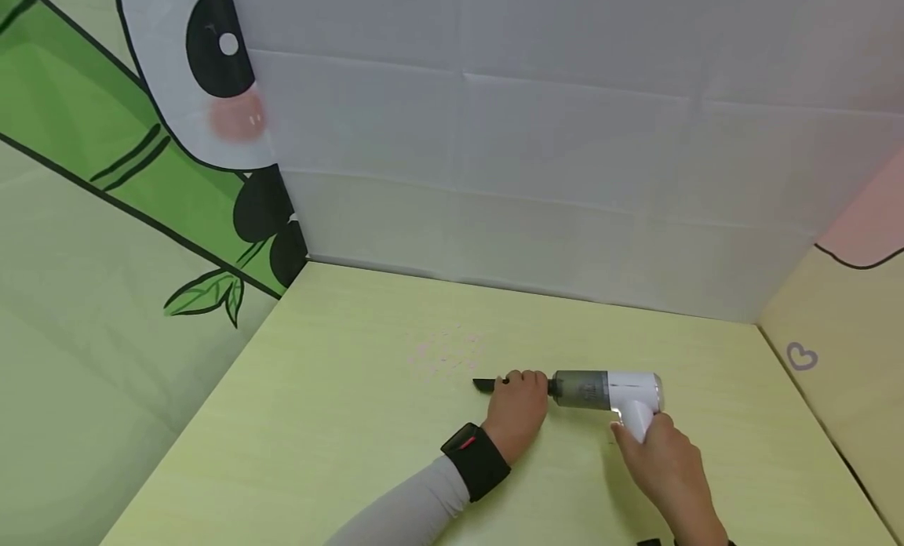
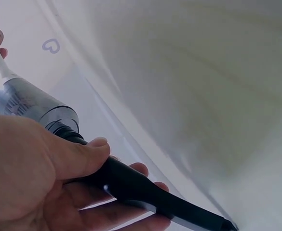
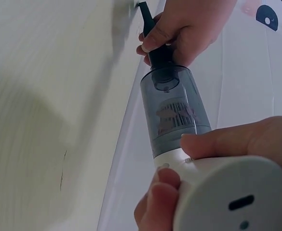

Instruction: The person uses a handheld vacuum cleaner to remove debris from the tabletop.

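Observation:
A white handheld vacuum cleaner (image 1: 636, 391) with a clear grey dust cup (image 3: 177, 106) is held above the table. My right hand (image 1: 667, 464) grips its white handle, thumb and fingers wrapped round it. At the front, a black crevice nozzle (image 2: 145, 192) extends from the dust cup. My left hand (image 1: 519, 413) holds this nozzle, its thumb on one side and fingers on the other in the left wrist view. Small pink scraps (image 1: 443, 354) lie scattered on the table just beyond the nozzle tip. Some pinkish bits show inside the dust cup in the right wrist view.
The pale yellow tabletop (image 1: 339, 420) ends against a white fabric wall (image 1: 537, 154) at the back. Printed panels stand at both sides, a green bamboo picture (image 1: 141, 138) at left and a small purple heart (image 1: 802, 356) at right.

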Demonstrator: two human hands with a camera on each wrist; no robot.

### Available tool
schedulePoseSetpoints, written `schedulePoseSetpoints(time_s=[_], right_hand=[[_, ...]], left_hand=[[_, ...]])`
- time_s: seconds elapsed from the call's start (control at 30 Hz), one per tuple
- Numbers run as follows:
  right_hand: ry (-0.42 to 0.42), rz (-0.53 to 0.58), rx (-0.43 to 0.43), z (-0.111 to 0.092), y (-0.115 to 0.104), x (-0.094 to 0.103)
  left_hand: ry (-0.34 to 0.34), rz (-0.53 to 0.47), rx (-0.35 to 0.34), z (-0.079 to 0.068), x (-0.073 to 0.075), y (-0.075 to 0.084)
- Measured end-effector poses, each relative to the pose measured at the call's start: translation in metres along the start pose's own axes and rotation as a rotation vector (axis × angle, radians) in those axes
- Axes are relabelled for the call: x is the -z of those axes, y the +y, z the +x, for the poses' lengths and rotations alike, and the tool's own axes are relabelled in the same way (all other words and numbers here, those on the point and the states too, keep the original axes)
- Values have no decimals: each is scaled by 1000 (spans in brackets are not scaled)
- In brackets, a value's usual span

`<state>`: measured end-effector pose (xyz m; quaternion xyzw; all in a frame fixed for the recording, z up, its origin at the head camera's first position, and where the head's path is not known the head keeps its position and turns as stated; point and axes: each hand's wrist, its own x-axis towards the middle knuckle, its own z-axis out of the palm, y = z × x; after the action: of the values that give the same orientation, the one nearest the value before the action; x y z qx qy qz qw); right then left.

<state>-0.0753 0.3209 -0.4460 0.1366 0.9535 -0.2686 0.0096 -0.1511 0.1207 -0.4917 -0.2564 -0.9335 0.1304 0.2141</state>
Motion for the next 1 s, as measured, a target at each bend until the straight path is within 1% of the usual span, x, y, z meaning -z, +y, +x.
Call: schedulePoseSetpoints(time_s=[0.1,0.27,0.33,0.53,0.7,1.0], right_hand=[[-9,0,-9,-3,-3,-1],[-3,-11,-31,-8,-4,0],[9,-13,-29,-9,-5,0],[44,-2,-23,-10,-7,-9],[57,-3,-25,-6,-10,-14],[45,2,-25,0,-17,-18]], left_hand=[[7,7,4,-3,0,-2],[81,11,-7,-3,-2,-1],[95,9,-14,-3,-3,-1],[74,15,-46,0,-10,-6],[63,11,-33,5,-17,-7],[-12,-1,-42,7,-21,-13]])
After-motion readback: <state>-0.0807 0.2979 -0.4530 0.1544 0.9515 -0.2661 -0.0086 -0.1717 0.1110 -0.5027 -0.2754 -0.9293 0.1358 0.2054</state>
